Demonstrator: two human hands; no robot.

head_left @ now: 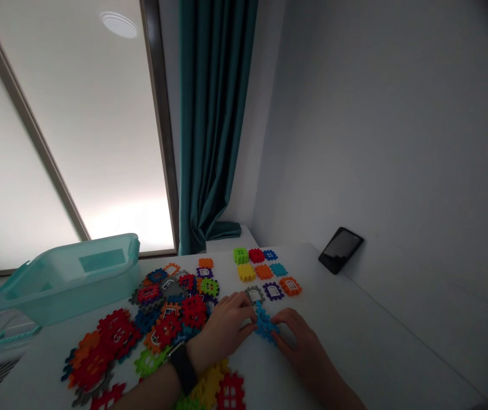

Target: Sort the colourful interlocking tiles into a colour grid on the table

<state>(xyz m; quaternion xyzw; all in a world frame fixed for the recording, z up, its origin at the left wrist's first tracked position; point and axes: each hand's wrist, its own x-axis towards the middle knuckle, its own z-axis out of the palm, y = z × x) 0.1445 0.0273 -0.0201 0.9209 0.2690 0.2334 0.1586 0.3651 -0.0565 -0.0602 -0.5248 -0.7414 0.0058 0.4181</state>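
Between my two hands is a light-blue interlocking building tile (265,323) with toothed edges, tilted up off the table. My left hand (233,319) pinches its left side, and a dark watch (183,367) is on that wrist. My right hand (292,333) grips its right side with thumb and fingers. Just beyond it lie a grey window tile (254,294), a purple window tile (273,291) and an orange window tile (290,286). Farther back, more tiles sit in rows, among them a yellow tile (246,272) and a green piece (241,255).
A heap of mixed tiles (119,333) spreads over the left of the white table (380,353), partly under my left forearm. A teal plastic bin (73,296) stands at the back left. A black tablet-like device (341,249) leans on the wall at the right. A teal curtain (213,114) hangs behind.
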